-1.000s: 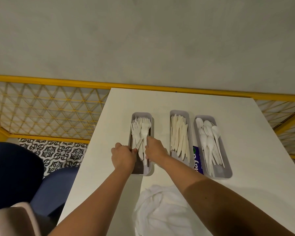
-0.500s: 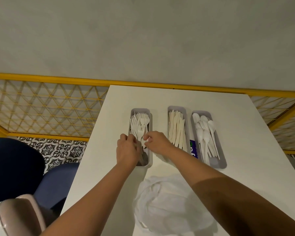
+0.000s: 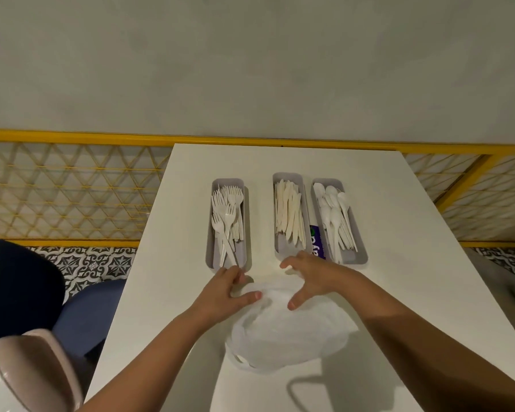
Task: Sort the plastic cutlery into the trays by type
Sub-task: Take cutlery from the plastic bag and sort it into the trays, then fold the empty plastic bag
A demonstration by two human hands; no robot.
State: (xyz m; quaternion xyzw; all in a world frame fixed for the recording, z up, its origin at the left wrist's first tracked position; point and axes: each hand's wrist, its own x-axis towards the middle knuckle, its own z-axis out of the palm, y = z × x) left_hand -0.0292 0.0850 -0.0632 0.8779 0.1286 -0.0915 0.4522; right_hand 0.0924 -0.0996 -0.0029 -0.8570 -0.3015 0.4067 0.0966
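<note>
Hands now off the fork tray (image 3: 210,248), at the white bag (image 3: 286,331); left hand (image 3: 223,288), right hand (image 3: 312,275): grip loose, fingers spread, empty; probably fetching more cutlery

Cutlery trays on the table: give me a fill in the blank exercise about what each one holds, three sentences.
The left tray holds white ____.
The middle tray holds flat, cream-coloured ____.
The right tray holds white ____.
Missing words: forks; knives; spoons.
</note>
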